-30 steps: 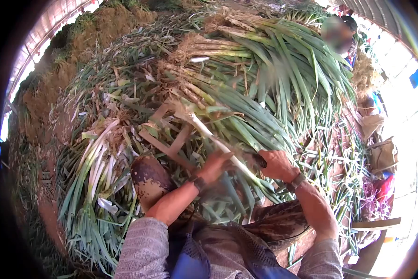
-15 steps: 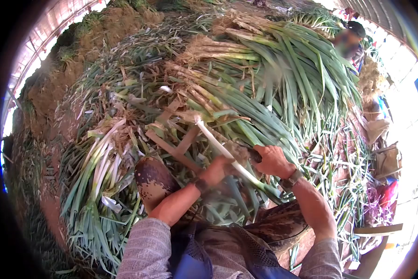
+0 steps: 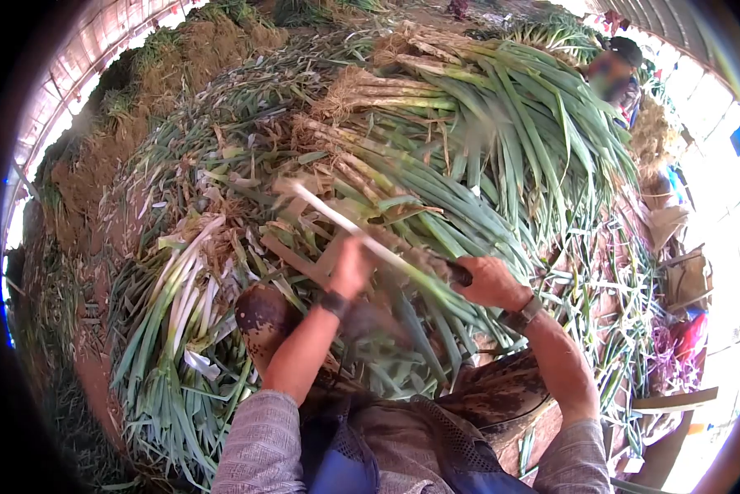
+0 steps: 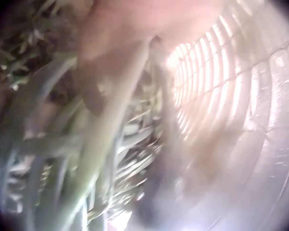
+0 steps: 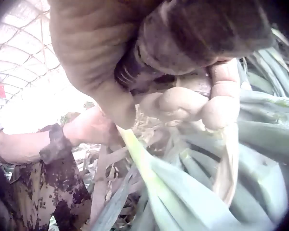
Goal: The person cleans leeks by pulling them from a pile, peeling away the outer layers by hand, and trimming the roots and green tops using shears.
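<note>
A long green onion (image 3: 337, 218) with a white shaft slants across the middle of the head view, its root end at upper left. My left hand (image 3: 351, 267) holds it around the shaft; in the left wrist view this hand (image 4: 149, 21) is blurred. My right hand (image 3: 493, 284) grips a tool by its dark, thick handle (image 5: 197, 43), fingers curled round it in the right wrist view. Beside the handle, the green part of the onion (image 5: 139, 154) passes under the thumb. A pale dry strip of leaf (image 5: 229, 168) hangs from the right fingers.
Untrimmed green onions (image 3: 502, 123) lie heaped ahead, roots to the left. A bunch with white shafts (image 3: 185, 288) lies left of my knee (image 3: 263, 321). Wooden bars (image 3: 296, 259) stand between. Loose leaves cover the ground. Another person (image 3: 617, 70) is at upper right.
My left hand has moved up and to the left, and the root end of the onion has swung the same way. The right hand still grips the tool, nearly in place.
</note>
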Action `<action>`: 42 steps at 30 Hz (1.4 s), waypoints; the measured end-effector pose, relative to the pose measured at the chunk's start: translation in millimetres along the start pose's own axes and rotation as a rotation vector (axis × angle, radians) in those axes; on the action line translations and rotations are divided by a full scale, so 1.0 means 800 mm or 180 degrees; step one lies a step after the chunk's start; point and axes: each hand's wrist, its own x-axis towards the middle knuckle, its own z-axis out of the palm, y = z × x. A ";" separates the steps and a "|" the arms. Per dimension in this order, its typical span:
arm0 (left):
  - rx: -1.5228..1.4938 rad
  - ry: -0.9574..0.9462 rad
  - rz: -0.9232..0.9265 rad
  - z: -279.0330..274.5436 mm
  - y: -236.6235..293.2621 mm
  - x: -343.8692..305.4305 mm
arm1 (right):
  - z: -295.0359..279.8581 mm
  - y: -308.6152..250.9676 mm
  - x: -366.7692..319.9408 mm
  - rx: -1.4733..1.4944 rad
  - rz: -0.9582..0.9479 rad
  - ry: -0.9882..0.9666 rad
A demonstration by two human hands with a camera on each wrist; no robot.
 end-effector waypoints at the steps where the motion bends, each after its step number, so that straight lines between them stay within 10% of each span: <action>1: -0.0138 0.0068 0.0560 -0.002 0.030 0.015 | 0.000 0.013 -0.001 0.0093 -0.0065 -0.0055; 2: -0.0174 -0.0516 0.0907 -0.011 0.062 0.030 | -0.002 0.016 -0.005 0.0096 -0.0049 -0.0052; 4: -0.0027 0.0764 0.1570 0.038 0.109 0.017 | -0.004 0.018 -0.009 -0.0190 -0.0109 -0.0189; 10: 0.0773 0.1795 0.1584 0.013 0.107 0.007 | 0.016 0.050 -0.004 -0.0355 0.0501 0.0027; 16: 0.1512 0.1705 0.3567 0.064 0.340 -0.035 | 0.016 0.055 -0.002 -0.0406 0.0590 -0.0435; 23: 0.5678 0.3319 0.4928 0.113 0.590 -0.204 | 0.019 0.055 0.030 -0.0323 0.0732 -0.0291; 26: 0.8205 0.4054 0.4642 0.008 0.662 -0.227 | 0.030 0.049 0.032 -0.0379 0.0303 -0.0768; 32: 0.5472 0.1450 0.0996 0.017 0.422 -0.165 | 0.010 0.043 0.055 -0.0198 0.0919 -0.0541; 35: 0.4833 0.0330 0.0157 0.059 0.285 -0.109 | 0.013 0.029 0.050 -0.0086 0.0571 -0.1229; 38: 0.4688 -0.0147 -0.0590 0.060 0.178 -0.045 | 0.014 0.033 0.045 0.0132 0.0942 -0.0295; 42: 0.3514 -0.0383 -0.0592 0.010 0.044 0.036 | 0.008 0.055 0.034 -0.0264 0.1060 -0.0749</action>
